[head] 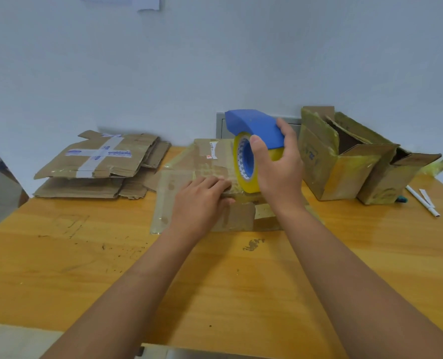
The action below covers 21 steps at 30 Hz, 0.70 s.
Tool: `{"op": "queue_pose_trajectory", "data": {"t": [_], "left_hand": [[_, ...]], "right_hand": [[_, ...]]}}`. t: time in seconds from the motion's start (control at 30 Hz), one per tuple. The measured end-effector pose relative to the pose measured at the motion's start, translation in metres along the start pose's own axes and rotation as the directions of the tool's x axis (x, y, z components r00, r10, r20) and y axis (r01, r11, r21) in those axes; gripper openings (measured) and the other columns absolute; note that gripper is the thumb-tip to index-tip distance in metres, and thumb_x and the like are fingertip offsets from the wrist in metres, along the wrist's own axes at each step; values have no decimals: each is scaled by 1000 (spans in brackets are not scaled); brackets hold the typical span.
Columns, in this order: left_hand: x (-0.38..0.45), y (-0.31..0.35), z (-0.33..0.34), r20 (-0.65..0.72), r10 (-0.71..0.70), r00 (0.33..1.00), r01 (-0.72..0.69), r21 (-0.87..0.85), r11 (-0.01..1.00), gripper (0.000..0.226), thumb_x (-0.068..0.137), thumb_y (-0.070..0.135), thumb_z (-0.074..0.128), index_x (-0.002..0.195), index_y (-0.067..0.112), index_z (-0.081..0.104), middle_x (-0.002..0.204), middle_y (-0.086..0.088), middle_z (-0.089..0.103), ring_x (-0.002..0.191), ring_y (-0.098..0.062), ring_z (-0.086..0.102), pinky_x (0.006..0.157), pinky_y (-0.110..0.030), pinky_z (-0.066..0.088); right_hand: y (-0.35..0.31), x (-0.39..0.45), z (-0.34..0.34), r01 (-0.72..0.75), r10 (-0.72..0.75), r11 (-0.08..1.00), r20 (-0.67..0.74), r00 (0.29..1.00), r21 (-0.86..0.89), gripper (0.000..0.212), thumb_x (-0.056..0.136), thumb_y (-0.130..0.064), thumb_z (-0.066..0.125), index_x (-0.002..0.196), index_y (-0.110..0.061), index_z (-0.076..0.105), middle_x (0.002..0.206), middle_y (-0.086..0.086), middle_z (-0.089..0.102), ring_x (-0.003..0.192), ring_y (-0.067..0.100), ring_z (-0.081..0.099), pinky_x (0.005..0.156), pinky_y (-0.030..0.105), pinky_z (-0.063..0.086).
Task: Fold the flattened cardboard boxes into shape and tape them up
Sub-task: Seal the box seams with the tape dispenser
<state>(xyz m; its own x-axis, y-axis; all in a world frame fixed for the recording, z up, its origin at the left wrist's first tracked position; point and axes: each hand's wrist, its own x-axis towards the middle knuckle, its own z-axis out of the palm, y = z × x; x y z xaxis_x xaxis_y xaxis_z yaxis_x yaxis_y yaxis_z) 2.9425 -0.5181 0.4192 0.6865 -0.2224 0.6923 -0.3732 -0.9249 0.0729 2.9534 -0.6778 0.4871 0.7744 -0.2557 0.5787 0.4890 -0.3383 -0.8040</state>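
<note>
pressing flat on the cardboard box (205,161) at the middle of the table (60,255), the left hand (199,200) lies with fingers straight, pinning the tape down. the right hand (280,164) is curled round the blue tape dispenser (256,125), its yellow roll (243,164) standing on the box top. the box looks light, thin and slick with old tape, so it would likely slide unless held down; hold is best taken on its flat top near the seam. more flattened boxes (98,161) wait at the far left, two taped boxes (344,156) on the right.
</note>
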Motion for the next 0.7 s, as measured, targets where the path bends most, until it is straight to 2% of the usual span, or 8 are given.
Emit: {"op": "queue_pose_trajectory", "data": {"t": [0.13,0.23,0.37,0.43,0.53,0.63,0.7], "left_hand": [[-2,0,2,-20,27,999,-26,21,999,38,83,49,74,110,22,72,109,3,71,93,-24,67,75,-35,47],[-3,9,8,-51,-28,998,33,108,994,50,83,67,58,99,21,69,97,4,69,87,-20,63,73,-32,43],[0,25,17,-117,-76,990,95,169,981,54,84,70,56,88,17,60,85,0,61,76,-22,57,71,-33,37],[-2,22,21,-127,-57,990,79,169,982,55,84,71,56,90,17,57,86,0,59,78,-22,55,74,-34,36],[-7,18,22,-120,-8,993,31,188,982,52,83,67,63,94,17,59,94,-1,61,83,-24,57,78,-34,35],[-7,19,18,-92,-25,995,39,159,987,50,82,64,64,98,17,63,100,-1,64,89,-24,60,82,-34,39],[-8,13,13,-70,-35,997,41,86,995,53,84,67,59,106,20,67,108,2,68,97,-22,63,86,-34,45]], "right_hand": [[0,2,0,1,-1,1000,0,1000,-13,61,91,-49,60,145,-25,45,109,-36,45,99,-20,49,81,8,41],[0,2,0,3,-3,1000,-4,1000,-14,64,89,-53,58,145,-25,44,110,-36,44,100,-19,49,81,6,42],[1,1,0,1,-1,1000,-12,1000,-6,65,89,-52,59,145,-24,44,112,-31,47,100,-21,49,80,4,42],[1,1,0,-2,2,1000,-5,1000,-5,65,89,-52,59,146,-24,44,114,-29,48,102,-18,49,84,8,42],[2,1,-1,7,-7,1000,1,1000,-19,62,91,-50,60,145,-24,44,112,-30,48,99,-20,48,79,4,41],[2,2,-2,5,-5,1000,0,1000,-21,61,92,-49,61,146,-23,44,115,-21,50,97,-23,47,76,-1,39],[3,2,-2,2,-2,1000,5,1000,-18,60,93,-47,62,145,-23,44,111,-24,50,95,-25,47,74,-2,38]]}}
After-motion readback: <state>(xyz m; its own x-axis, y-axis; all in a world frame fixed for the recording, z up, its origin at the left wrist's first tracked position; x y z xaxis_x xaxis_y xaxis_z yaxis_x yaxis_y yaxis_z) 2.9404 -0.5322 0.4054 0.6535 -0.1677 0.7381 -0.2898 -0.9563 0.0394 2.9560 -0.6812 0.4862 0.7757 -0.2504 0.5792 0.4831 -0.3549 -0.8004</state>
